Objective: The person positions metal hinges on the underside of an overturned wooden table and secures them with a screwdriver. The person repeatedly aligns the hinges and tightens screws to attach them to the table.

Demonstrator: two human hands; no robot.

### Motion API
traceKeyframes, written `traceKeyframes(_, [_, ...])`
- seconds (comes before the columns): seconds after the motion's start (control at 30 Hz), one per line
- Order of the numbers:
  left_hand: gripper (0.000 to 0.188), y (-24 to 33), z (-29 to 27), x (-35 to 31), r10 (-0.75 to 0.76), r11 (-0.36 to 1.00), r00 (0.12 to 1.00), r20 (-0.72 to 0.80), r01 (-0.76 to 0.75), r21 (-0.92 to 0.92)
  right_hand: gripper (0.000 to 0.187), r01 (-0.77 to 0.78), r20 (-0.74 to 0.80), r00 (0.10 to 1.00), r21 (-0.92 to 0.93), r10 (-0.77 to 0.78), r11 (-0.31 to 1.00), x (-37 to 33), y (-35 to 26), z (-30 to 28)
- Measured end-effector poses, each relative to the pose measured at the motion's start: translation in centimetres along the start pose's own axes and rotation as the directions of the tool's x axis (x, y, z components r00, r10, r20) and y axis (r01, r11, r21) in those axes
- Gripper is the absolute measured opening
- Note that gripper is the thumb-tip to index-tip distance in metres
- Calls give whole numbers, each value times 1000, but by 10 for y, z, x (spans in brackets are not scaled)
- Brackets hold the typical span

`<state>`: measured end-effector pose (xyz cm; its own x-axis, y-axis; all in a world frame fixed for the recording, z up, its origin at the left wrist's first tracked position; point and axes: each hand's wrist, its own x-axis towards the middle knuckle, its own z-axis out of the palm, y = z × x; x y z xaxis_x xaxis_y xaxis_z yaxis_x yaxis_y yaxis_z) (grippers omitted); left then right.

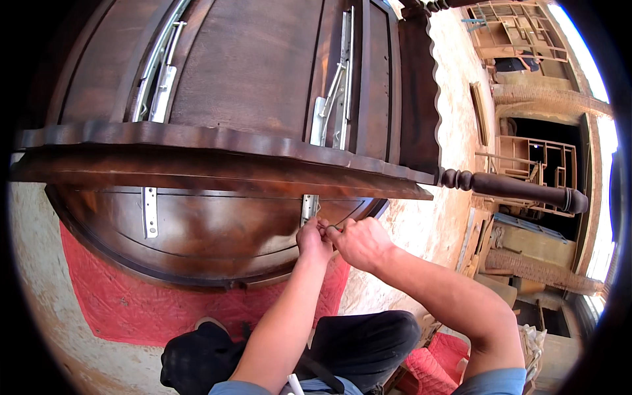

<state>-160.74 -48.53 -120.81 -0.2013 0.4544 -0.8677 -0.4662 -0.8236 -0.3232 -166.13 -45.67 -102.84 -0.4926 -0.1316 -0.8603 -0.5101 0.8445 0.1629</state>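
My left hand (315,241) is closed, its fingertips pinched at the lower end of a metal bracket (309,206). Right beside it, my right hand (362,243) is also closed, with thumb and fingers meeting those of the left. A thin dark piece shows between the fingers, too small to name. The bracket lies on a dark, glossy, round-edged wooden panel (217,227). A second metal bracket (150,214) with several holes is fixed on the left part of that panel.
Above the panel, a scalloped wooden rail (230,141) crosses the furniture. Beyond it are metal slide mechanisms (336,99). A turned wooden leg (513,187) juts right. Red cloth (164,309) lies beneath the panel. Another person (517,64) is among wooden frames at the far right.
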Motion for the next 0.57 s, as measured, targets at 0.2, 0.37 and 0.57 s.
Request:
traceKeyframes(0.2, [26,-2,-18,4,-94,993,987,134,102,-57,40,-58,99,994,97,49,994,4,2,-10])
traceKeyframes(0.37, [23,-5,-12,-4,-31,999,999,40,32,-9,39,-364,221,931,635,291,681,8,1,-3])
traceKeyframes(0.57, [18,-10,1,-16,-10,991,999,-36,5,-137,40,-466,326,876,763,355,448,13,1,-3])
